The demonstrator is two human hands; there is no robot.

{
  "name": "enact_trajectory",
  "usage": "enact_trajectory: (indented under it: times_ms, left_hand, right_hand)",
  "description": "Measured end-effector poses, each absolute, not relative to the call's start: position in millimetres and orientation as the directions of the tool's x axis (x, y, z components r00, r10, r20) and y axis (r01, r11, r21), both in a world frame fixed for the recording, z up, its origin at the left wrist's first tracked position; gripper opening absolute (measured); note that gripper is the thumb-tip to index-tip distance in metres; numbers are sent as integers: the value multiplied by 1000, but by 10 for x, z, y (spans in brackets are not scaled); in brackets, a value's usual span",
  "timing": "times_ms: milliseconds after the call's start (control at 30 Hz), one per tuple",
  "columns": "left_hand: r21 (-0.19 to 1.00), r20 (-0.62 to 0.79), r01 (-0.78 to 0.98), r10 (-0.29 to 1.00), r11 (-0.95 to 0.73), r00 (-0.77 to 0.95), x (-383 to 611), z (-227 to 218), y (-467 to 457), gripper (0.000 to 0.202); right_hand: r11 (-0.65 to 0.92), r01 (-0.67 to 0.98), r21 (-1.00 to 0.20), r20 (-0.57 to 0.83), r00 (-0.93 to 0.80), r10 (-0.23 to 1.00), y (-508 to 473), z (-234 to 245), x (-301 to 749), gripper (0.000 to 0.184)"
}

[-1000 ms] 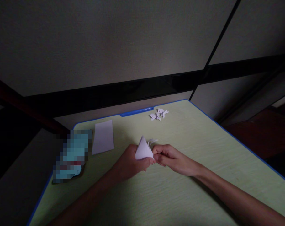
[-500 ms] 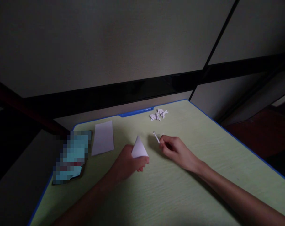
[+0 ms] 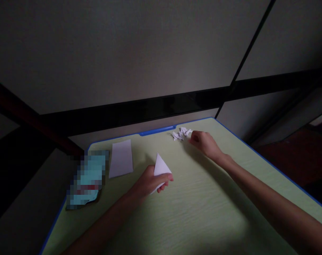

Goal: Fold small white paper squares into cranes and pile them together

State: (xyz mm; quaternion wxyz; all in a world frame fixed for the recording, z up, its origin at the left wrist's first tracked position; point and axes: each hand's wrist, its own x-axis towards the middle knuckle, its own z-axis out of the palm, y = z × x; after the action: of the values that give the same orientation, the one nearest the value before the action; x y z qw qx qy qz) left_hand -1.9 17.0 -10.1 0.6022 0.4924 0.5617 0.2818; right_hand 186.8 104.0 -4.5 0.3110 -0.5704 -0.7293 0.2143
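Observation:
A white folded paper (image 3: 161,165) with a pointed top is gripped in my left hand (image 3: 154,180), thumb across its front. Its lower part is partly hidden by the fingers. My right hand (image 3: 205,144) is over the far side of the table with its fingers curled together, just right of a small cluster of folded white paper pieces (image 3: 182,134). Whatever its fingertips hold, if anything, is hidden there.
The pale green table (image 3: 192,198) has a blue edge and a blue groove (image 3: 158,130) at the back. A stack of white paper (image 3: 121,158) lies at left, beside a phone (image 3: 89,180) with a blurred screen. Behind stands a grey panelled wall (image 3: 139,56).
My right hand, which held a thin white paper strip, has moved away to the folded pieces; the strip no longer shows clearly. My left hand keeps the folded paper, now slightly turned.

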Motion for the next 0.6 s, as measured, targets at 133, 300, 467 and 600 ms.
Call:
enact_trajectory:
  times_ms: [133, 300, 467, 600]
  left_hand:
    - [889, -425, 296, 871, 350, 246, -22, -189, 182, 16]
    - [892, -432, 320, 810, 319, 397, -18, -222, 151, 11]
    - [897, -422, 321, 807, 305, 412, -15, -202, 141, 18]
    - [900, -416, 329, 788, 285, 454, -9, -218, 140, 21]
  right_hand:
    - [120, 168, -978, 46, -389, 920, 670, -190, 1600, 20]
    - [-30, -90, -996, 14, -454, 891, 277, -307, 1397, 20]
    - [-102, -163, -981, -23, -427, 904, 287, -385, 1402, 23]
    - [-144, -225, -964, -31, -442, 897, 290, -427, 1374, 23]
